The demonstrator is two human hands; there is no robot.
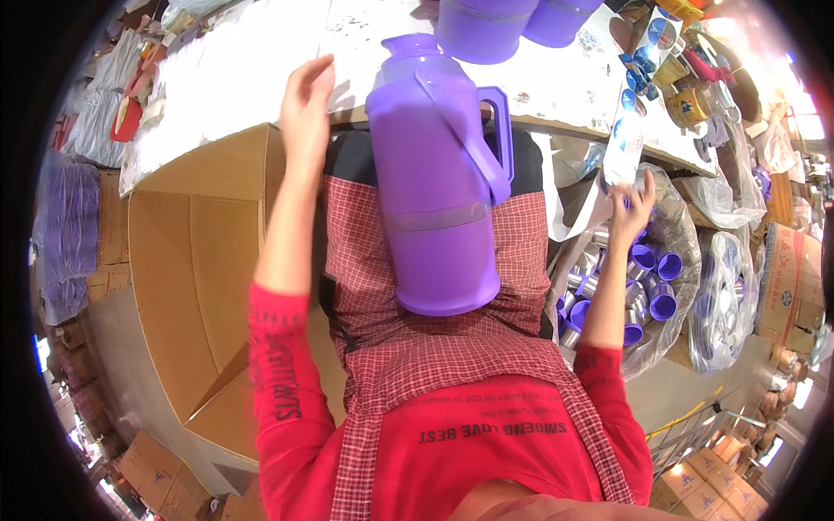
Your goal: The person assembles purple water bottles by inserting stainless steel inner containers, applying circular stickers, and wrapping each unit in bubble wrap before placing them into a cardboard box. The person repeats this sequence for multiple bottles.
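A purple vacuum flask [434, 174] rests on my lap, its spouted top over the edge of the white worktable. Its side handle points right, and a carrying handle lies across its body. A grey band circles its lower part. My left hand [307, 104] is raised left of the flask's neck, apart from it, fingers stretched out and holding nothing. On the right, my right hand [632, 208] pinches at the lower end of a white label strip [624, 135] with blue prints. One of its fingers points up. The exact contact is too small to make out.
More purple flasks [486, 30] stand at the back of the worktable [226, 87]. An open cardboard box [200, 260] is at my left. A plastic-lined bag [673, 260] of purple-rimmed metal cups sits at my right, beside further bags and cartons [790, 278].
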